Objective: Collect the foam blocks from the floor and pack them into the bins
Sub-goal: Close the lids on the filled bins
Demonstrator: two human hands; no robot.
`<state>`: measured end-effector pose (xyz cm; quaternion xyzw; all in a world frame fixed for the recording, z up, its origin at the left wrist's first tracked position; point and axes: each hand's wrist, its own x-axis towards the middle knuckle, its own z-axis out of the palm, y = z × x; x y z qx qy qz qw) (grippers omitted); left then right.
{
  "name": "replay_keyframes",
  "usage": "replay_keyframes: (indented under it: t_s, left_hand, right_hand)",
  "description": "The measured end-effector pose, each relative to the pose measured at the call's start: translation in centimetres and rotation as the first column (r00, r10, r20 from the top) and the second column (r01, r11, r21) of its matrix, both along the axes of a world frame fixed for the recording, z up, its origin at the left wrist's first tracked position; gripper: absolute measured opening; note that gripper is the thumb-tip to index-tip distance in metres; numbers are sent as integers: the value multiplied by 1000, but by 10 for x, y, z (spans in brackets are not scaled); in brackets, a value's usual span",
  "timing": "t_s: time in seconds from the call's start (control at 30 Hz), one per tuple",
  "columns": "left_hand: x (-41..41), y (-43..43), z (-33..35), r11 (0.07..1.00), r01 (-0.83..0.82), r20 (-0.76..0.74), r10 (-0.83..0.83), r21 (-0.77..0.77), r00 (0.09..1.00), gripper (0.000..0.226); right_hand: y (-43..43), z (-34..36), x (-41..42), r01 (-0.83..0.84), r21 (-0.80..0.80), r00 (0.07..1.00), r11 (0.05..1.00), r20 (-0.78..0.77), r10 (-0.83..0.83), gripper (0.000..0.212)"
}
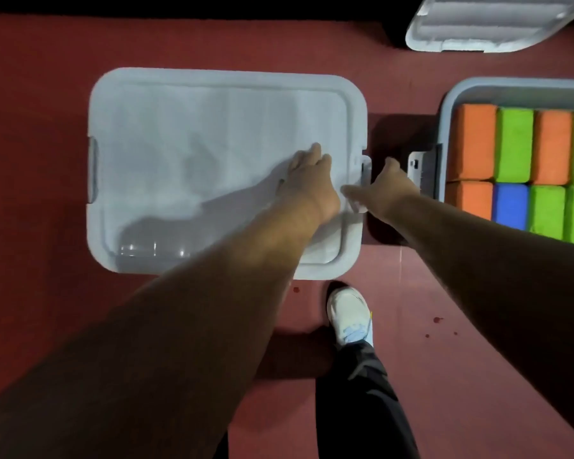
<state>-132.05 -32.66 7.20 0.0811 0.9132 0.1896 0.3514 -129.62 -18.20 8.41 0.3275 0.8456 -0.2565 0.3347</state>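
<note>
Lidded bin [196,144] — left hand [307,175] flat on top, right hand [386,187] at latch [365,168], grip unclear; open bin [446,120] holds foam blocks [514,144].

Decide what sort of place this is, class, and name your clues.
Probably an indoor play or activity room: a dark red floor, a lidded grey bin, and an open bin packed with coloured foam blocks.
</note>
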Motion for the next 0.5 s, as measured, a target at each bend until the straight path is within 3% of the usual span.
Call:
replay_keyframes:
  t_s: [0.07,0.2,0.37,0.5]
  left_hand:
    - [13,3,-14,998,11,13,-10,-63,1000,93]
    - [23,0,-25,993,39,-50,-44,-111,998,111]
    - [25,3,-26,990,53,-74,-63,-130,995,114]
    - [22,5,-26,993,28,-52,-34,-118,998,115]
  right_hand:
    - [9,-5,6,45,-103,995,994,92,-36,95]
    - [20,-14,11,92,-272,995,958,-18,-100,47]
    - [19,-23,12,93,-322,992,942,-56,-117,35]
    - [18,-19,2,22,-206,999,978,-18,-26,35]
